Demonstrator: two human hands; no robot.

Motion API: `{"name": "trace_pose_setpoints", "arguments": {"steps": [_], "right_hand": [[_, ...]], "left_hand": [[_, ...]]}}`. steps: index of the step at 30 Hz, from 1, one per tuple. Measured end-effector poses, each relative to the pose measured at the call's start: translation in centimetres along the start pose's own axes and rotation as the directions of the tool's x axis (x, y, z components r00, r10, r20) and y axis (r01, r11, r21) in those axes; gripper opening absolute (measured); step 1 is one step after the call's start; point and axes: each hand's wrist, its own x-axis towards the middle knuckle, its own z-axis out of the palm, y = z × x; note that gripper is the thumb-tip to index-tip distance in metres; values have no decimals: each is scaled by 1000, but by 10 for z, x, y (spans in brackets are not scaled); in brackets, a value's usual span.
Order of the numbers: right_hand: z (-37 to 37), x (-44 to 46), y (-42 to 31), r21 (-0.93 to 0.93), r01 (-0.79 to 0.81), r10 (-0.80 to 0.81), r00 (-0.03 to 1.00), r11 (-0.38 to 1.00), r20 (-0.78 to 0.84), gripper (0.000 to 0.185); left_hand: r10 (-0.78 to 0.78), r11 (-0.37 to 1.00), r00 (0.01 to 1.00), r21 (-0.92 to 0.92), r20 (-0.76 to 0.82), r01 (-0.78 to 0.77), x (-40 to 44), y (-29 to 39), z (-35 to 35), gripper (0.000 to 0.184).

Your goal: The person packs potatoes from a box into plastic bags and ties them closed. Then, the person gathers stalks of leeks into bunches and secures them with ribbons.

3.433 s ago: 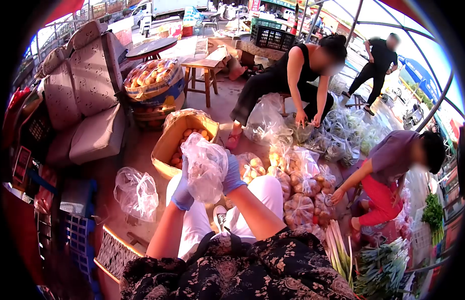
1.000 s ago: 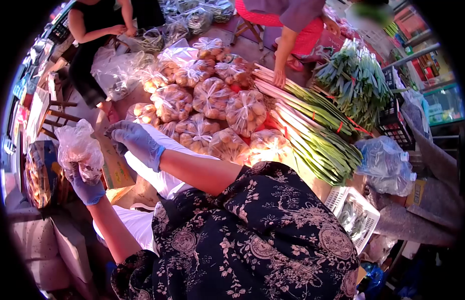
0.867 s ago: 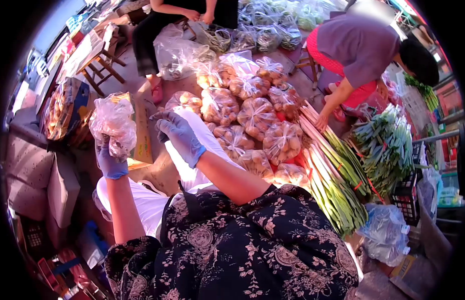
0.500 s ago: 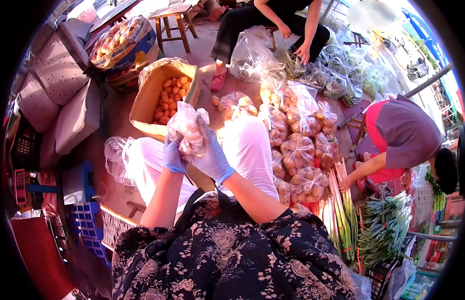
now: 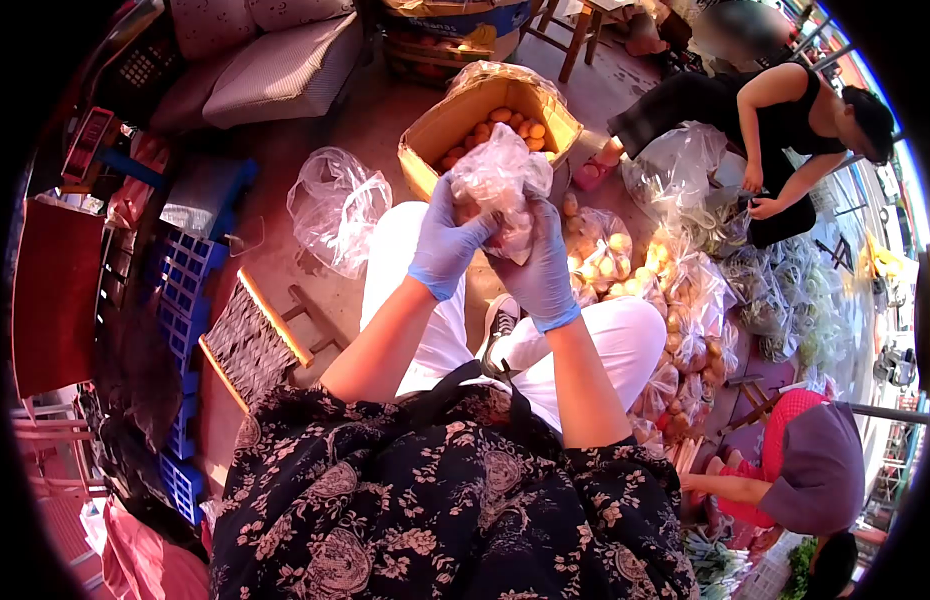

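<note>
A crumpled clear plastic bag (image 5: 500, 180) is held between my two blue-gloved hands, above my knees. My left hand (image 5: 450, 240) grips its left side, and my right hand (image 5: 535, 265) is closed on its lower right. Just beyond the bag stands an open cardboard box (image 5: 425, 140) with several orange-brown round items (image 5: 525, 128) in it; the bag covers part of the box's near side. Loose clear plastic (image 5: 340, 210) lies on the floor to the left. Filled clear bags of round produce (image 5: 603, 255) are grouped beyond my right knee.
A woven stool (image 5: 250, 345) and blue crates (image 5: 185, 290) are at the left, with a cushioned seat (image 5: 280, 75) behind. One person (image 5: 785, 110) sits at the upper right among bagged greens (image 5: 785, 290). Another person (image 5: 815, 465) bends at the lower right.
The view has swung left, so the box and filled bags appear farther right. Both hands still hold the crumpled bag, now with my right hand lower on it. The long green stalks are mostly out of view.
</note>
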Motion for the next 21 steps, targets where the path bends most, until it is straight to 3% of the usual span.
{"name": "trace_pose_setpoints", "arguments": {"steps": [1,3,4,5,6,7,8,9,11,13,15,16,17,19,21], "right_hand": [[7,15,-13,14,125,-125,990,992,63,80],[28,34,-29,-47,145,-138,982,988,126,82],[39,33,-32,-20,132,-128,983,991,130,80],[48,35,-31,-9,121,-120,986,993,118,78],[57,32,-26,54,70,-77,989,996,128,74],[63,26,-25,112,12,-28,991,994,134,70],[58,21,-29,84,18,-31,988,996,154,65],[51,16,-32,53,19,-28,985,998,169,59],[50,1,-25,235,-50,29,995,971,92,49],[33,-9,-24,296,-6,20,999,955,-43,37],[14,-17,-21,266,-114,152,981,957,-124,27],[10,-22,-23,411,-83,211,937,908,-278,20],[0,-28,-22,407,-95,243,912,908,-329,17],[-23,-40,-24,582,-76,345,863,810,-369,17],[-50,-56,-32,628,-65,381,841,776,-384,16]], "left_hand": [[15,999,997,-30,-72,-17,6,19,-14,49],[256,954,916,232,-309,-189,26,37,-55,47],[388,905,857,317,-339,-284,31,47,-72,48],[430,798,839,576,-334,-180,42,41,-119,48],[533,714,795,659,-289,-239,53,24,-163,53],[477,520,804,851,-354,67,51,29,-184,60],[486,348,787,910,-380,224,49,21,-210,71],[499,266,764,912,-409,313,46,11,-228,73],[442,362,818,907,-369,213,38,19,-215,67],[363,751,873,657,-327,-66,30,15,-171,56],[280,821,935,560,-217,-116,24,19,-109,48],[215,860,964,498,-155,-112,17,22,-76,47],[144,894,986,439,-89,-91,9,23,-45,46],[27,960,997,275,77,-47,-1,15,-5,43],[-20,948,974,315,227,-54,-8,5,25,38]]}}
